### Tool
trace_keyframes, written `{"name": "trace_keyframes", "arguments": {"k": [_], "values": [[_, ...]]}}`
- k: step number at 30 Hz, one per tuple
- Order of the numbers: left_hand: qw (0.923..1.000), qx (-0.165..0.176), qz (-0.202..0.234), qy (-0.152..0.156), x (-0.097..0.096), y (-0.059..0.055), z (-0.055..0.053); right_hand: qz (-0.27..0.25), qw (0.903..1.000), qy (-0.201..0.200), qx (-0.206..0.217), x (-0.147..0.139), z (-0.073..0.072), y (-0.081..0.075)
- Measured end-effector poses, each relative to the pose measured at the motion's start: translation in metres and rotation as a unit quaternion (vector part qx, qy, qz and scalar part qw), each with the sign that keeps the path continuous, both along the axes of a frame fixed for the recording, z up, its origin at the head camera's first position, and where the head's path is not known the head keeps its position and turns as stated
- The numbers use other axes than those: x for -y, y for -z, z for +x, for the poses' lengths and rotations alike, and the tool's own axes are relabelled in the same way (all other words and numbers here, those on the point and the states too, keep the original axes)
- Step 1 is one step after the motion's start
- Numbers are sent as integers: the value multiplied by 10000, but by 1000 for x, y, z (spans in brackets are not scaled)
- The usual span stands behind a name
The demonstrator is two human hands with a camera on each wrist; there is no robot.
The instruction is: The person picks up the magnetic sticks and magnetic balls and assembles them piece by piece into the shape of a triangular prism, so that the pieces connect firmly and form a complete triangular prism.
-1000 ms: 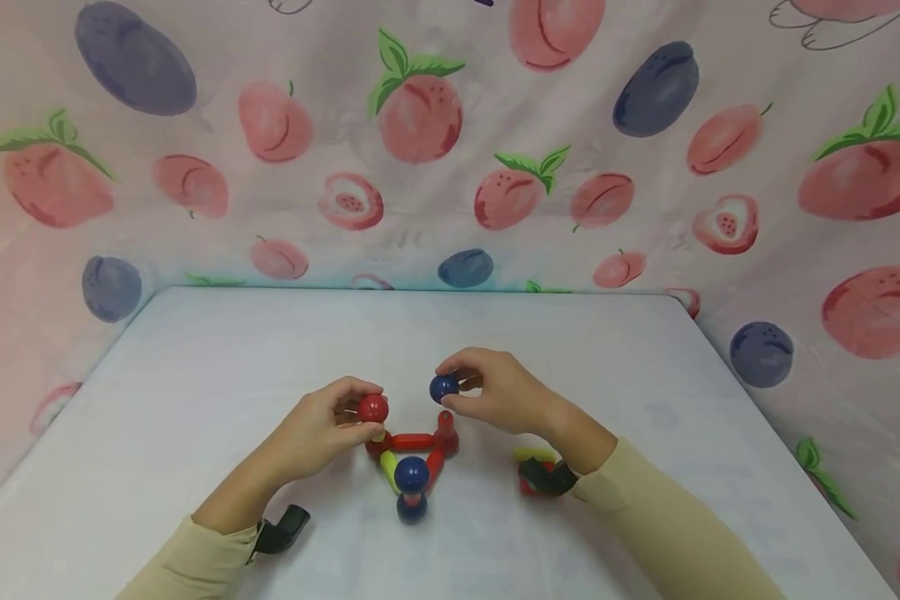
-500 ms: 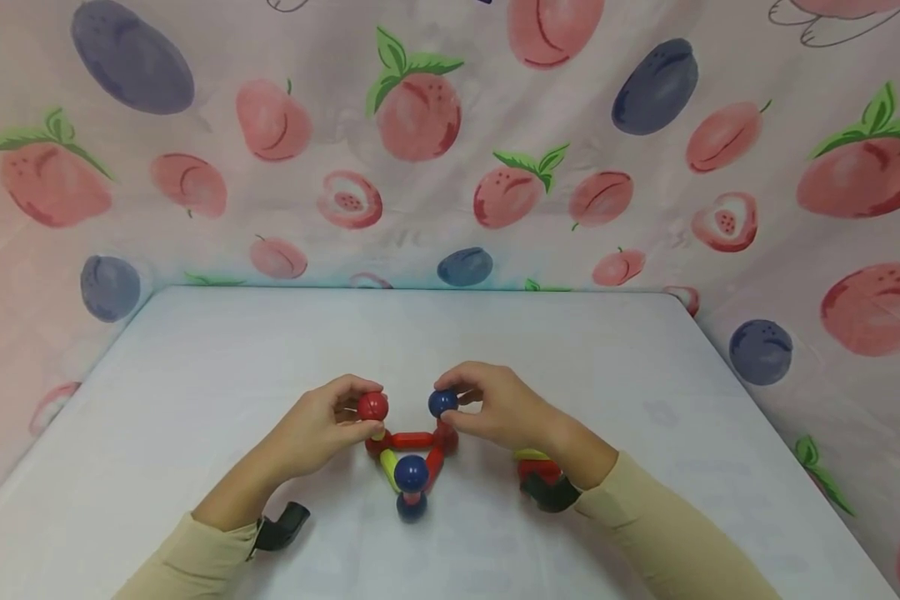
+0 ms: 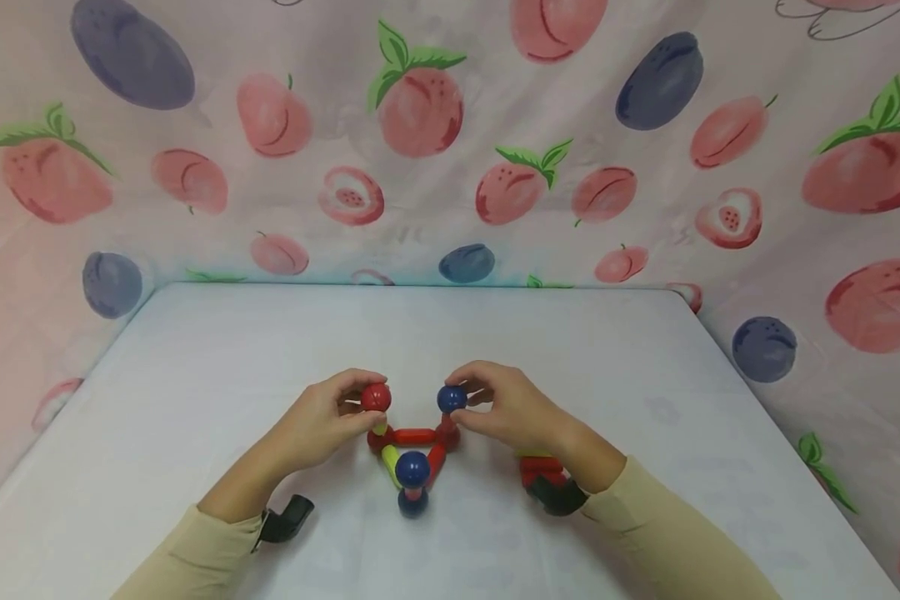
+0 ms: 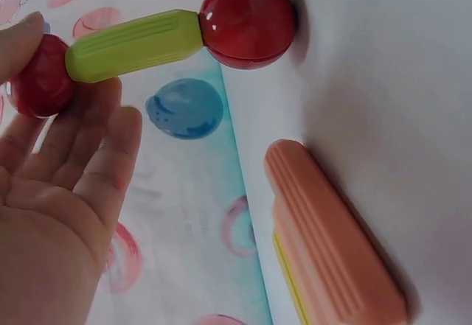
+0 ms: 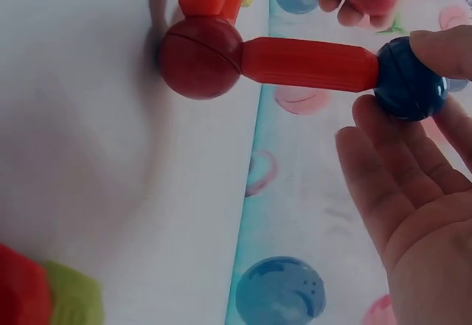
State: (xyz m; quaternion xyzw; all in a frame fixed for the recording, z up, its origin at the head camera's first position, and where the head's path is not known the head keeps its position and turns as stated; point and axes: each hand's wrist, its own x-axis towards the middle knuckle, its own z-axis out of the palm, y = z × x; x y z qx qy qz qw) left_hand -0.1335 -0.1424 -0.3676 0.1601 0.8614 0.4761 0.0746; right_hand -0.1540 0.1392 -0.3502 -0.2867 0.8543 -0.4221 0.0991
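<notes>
On the white table stands a triangle of magnetic rods and balls, with a red rod [image 3: 414, 437] across its back and a yellow-green rod [image 3: 391, 464] on its left side. Thumb and fingers of my left hand [image 3: 318, 425] pinch a red ball [image 3: 376, 397] atop an upright yellow-green rod [image 4: 136, 45]. My right hand [image 3: 513, 408] grips a blue ball [image 3: 452, 398], which meets the top end of an upright red rod [image 5: 310, 63]. That rod rises from a dark red corner ball [image 5: 200, 57]. At the front corner, another blue ball [image 3: 412, 470] tops a short upright.
Loose red and yellow-green rods [image 3: 542, 469] lie beside my right forearm. The left wrist view shows an orange-pink rod [image 4: 335, 236] lying on the table. Black wrist cameras [image 3: 288, 518] hang below both wrists. A fruit-print cloth [image 3: 420, 192] hangs behind the table.
My right hand has lowered the blue ball onto the top of the upright red rod. My left hand keeps its hold on the red ball.
</notes>
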Motion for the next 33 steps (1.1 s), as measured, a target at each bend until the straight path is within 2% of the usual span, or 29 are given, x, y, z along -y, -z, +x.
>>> {"name": "trace_keyframes", "arguments": {"k": [10, 14, 25, 30, 33], "values": [[9998, -42, -214, -1, -6, -3, -3, -178, 9997, 163, 67, -3, 6, 5], [9995, -66, -297, -4, -9, -6, -4, -181, 9997, 182, -34, -4, 7, 5], [9994, 90, -280, -160, -16, -7, -17, -196, 9992, 266, -226, -5, 7, 8], [9993, -61, -323, -161, -14, -6, -17, -165, 9992, 304, -176, -5, 7, 7], [9979, -403, -378, -336, -12, -9, -10, -96, 9995, 292, -118, -5, 7, 8]]}}
